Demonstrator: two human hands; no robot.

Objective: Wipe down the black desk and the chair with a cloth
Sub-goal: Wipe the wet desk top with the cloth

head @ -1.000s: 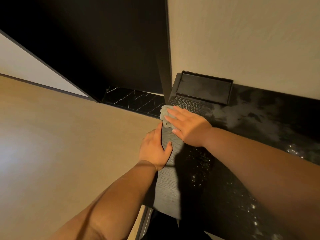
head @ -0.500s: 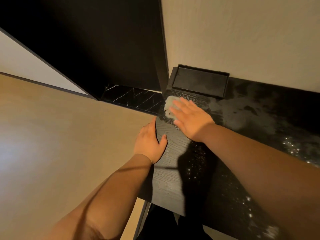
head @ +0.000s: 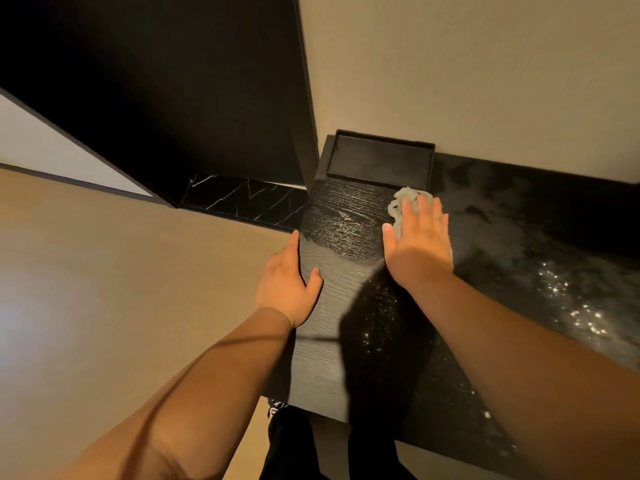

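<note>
Head camera looks steeply down along both bare forearms onto the black desk, whose wood-grained top runs away from me to a beige wall. I see the right hand lying flat with its fingers straight and together, pressing down on a pale, crumpled cloth. The cloth bunches out past the fingertips and beside the thumb, and most of it is hidden under the palm. It sits on the desk top just in front of the near right corner of a shallow black tray; I cannot tell whether cloth and tray touch. The tray stands at the back of the desk against the wall. The left hand clasps the desk's left edge, with the thumb laid on the top surface and the fingers going over the side, the forefinger stretched along the rim. The two hands are apart, with a bare band of grained top between them. To the right of the right hand the desk surface looks smeared and cloudy, and glittering wet specks catch the light. Left of the desk lies a tan floor, a dark upright panel and a strip of black veined stone at its foot. Dark trouser legs show below the near edge.
</note>
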